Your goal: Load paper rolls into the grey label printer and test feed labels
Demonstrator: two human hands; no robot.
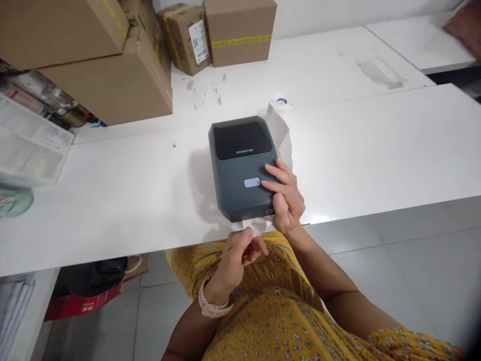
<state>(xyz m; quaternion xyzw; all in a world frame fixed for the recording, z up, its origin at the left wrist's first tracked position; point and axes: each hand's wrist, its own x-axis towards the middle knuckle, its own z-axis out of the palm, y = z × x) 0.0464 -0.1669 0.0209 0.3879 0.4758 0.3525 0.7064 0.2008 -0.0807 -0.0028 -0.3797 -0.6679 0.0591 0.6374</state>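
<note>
A dark grey-blue label printer point(233, 193) with a black window lid lies near the front edge of the white table. My right hand point(287, 198) rests on its right side, fingers stretched over the top, one fingertip at the edge of the pale blue button point(252, 182). White label paper point(251, 224) comes out of the printer's near side. My left hand point(240, 253) pinches that paper between thumb and finger just below the printer. Behind and right of the printer, a strip of white paper point(280, 128) curls from a small label roll point(281, 102).
Cardboard boxes point(146, 82) are stacked at the back left, with a smaller labelled box point(186, 37) and another taped box point(242, 30) beside them. A clear plastic container point(33, 140) and a green round object point(15, 201) stand at the far left. The white table point(376, 150) ends close to my body.
</note>
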